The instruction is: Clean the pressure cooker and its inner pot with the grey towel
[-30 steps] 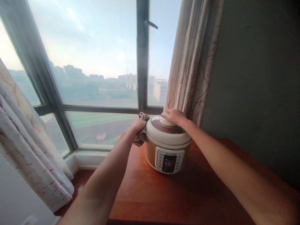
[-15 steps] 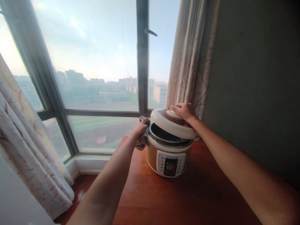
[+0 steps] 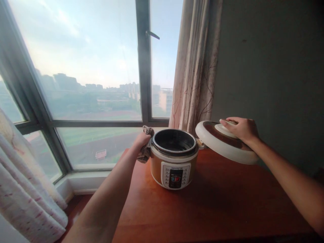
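Lifted clear since earlier, lid (image 3: pixel 225 143) gripped by right hand (image 3: pixel 240 129); left hand (image 3: pixel 141 140) clenches cloth (image 3: pixel 145 152), apparently bracing cooker (image 3: pixel 173 158). Keep lid level.

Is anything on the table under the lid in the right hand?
Nothing visible: the bare red-brown wooden table lies below the white and brown round lid held by the right hand.

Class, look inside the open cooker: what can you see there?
Inside the cooker shows a dark inner pot wall; its bottom is hidden from this angle, so any contents cannot be told.
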Demonstrator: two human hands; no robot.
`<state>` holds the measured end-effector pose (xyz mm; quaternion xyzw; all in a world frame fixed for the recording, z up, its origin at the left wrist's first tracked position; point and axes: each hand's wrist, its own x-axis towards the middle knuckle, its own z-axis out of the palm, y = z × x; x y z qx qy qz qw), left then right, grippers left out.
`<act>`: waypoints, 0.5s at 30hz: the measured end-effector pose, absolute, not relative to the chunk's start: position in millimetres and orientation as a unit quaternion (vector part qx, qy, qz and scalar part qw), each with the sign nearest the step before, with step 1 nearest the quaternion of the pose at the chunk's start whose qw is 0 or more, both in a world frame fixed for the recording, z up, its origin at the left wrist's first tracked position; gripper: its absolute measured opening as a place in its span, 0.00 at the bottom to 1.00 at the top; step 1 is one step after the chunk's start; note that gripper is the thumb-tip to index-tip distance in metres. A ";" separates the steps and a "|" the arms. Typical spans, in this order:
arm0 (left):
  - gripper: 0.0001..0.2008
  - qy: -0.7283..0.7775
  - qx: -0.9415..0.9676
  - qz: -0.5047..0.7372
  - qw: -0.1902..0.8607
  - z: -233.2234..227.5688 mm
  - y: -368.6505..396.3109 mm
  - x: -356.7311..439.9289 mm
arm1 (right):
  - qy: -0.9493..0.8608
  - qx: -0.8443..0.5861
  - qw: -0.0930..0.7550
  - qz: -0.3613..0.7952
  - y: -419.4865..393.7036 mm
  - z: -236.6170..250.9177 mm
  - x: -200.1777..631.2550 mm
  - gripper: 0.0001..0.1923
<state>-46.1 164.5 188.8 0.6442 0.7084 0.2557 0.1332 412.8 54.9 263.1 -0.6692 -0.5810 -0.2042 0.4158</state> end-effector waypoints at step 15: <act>0.19 0.708 0.649 0.249 0.123 183.1 174.4 -51.5 | -0.574 -0.724 0.350 -0.154 11.8 90.9 487.4 0.30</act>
